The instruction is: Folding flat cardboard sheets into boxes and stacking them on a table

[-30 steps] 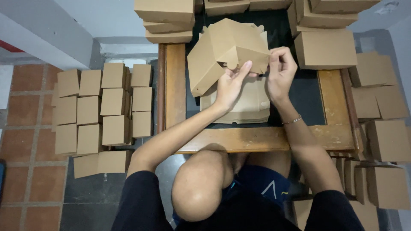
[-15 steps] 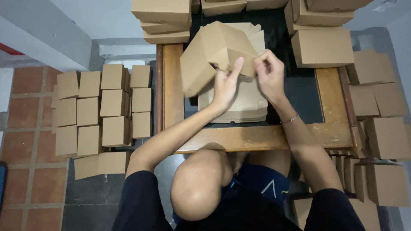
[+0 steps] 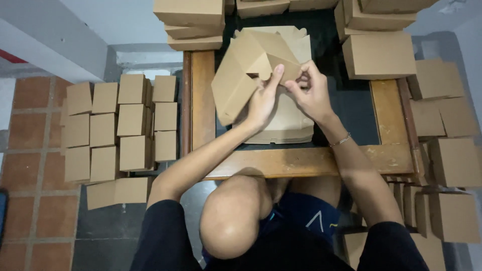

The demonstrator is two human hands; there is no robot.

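Since the earlier frame your hands drew closer together, and the half-folded cardboard box (image 3: 246, 70) tipped a little more upright over the dark tabletop (image 3: 351, 105). Your left hand (image 3: 262, 103) lay flat against its underside, fingers together and stretched up along a flap. Your right hand (image 3: 310, 90) pinched a small tab at the box's edge (fingertips bunched tight). A stack of flat blanks (image 3: 281, 123) sat just beneath; finished boxes (image 3: 120, 125) stood on the floor to your left.
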